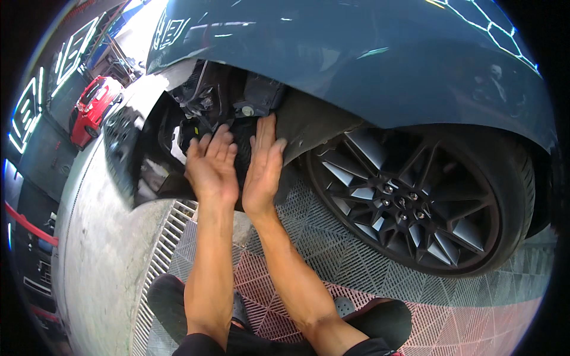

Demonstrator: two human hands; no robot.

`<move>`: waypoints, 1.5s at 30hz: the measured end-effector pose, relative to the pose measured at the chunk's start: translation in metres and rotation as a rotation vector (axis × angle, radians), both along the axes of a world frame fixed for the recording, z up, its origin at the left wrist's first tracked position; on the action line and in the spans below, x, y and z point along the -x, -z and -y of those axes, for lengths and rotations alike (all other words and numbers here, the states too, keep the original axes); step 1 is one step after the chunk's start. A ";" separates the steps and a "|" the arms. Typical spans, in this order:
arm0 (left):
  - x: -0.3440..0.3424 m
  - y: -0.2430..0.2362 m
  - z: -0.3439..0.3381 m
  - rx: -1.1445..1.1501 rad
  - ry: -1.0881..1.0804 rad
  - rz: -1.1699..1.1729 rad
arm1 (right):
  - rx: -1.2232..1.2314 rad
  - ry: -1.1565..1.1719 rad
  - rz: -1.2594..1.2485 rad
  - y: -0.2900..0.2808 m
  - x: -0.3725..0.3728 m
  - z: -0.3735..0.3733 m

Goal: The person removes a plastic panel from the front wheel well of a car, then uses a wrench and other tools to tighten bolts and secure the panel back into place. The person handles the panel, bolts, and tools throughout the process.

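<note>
Both my arms reach forward to the opened front corner of a blue-grey car. My left hand (212, 168) is open, palm upturned and fingers slightly bent, in front of the dark cavity (228, 98) below the fender (309, 56). Close beside it on the right, my right hand (264, 163) is open too, its fingers stretched out flat toward the black wheel-arch liner (314, 121). I see nothing held in either hand; whether the fingertips touch the black parts behind them I cannot tell. To the left, the bumper end (127, 148) stands away from the fender.
A black multi-spoke wheel (409, 202) with its tyre fills the right side. Under me lie grey and red grid floor tiles (309, 237), with a slotted drain grate (160, 255) at left. Farther left are a red car (95, 110) and a red hose-like strip (29, 222).
</note>
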State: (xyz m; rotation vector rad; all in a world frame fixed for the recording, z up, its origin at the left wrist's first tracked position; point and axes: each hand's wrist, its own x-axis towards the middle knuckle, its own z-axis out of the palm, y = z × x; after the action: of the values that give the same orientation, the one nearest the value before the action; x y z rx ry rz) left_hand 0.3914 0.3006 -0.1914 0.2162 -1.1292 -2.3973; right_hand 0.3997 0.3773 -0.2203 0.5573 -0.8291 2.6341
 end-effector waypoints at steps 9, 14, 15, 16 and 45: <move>0.003 -0.008 -0.010 0.040 0.208 0.111 | -0.063 0.051 -0.078 -0.008 -0.004 -0.009; 0.017 -0.012 -0.026 0.087 0.402 -0.014 | 0.013 -0.047 -0.036 -0.006 0.001 -0.015; 0.020 -0.009 -0.024 0.090 0.410 -0.025 | 0.051 -0.088 -0.001 -0.005 0.003 -0.014; 0.023 -0.007 -0.022 0.093 0.419 -0.036 | 0.059 -0.096 0.001 -0.004 0.005 -0.014; 0.071 0.000 -0.019 -0.189 0.595 -0.320 | -0.001 -0.101 -0.179 -0.003 0.009 -0.023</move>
State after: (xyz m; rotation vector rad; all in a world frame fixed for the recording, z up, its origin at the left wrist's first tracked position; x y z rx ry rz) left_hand 0.3207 0.3198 -0.1914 -0.4968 -0.9009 -2.9116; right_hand 0.3910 0.3999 -0.2174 0.8411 -0.7658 2.6246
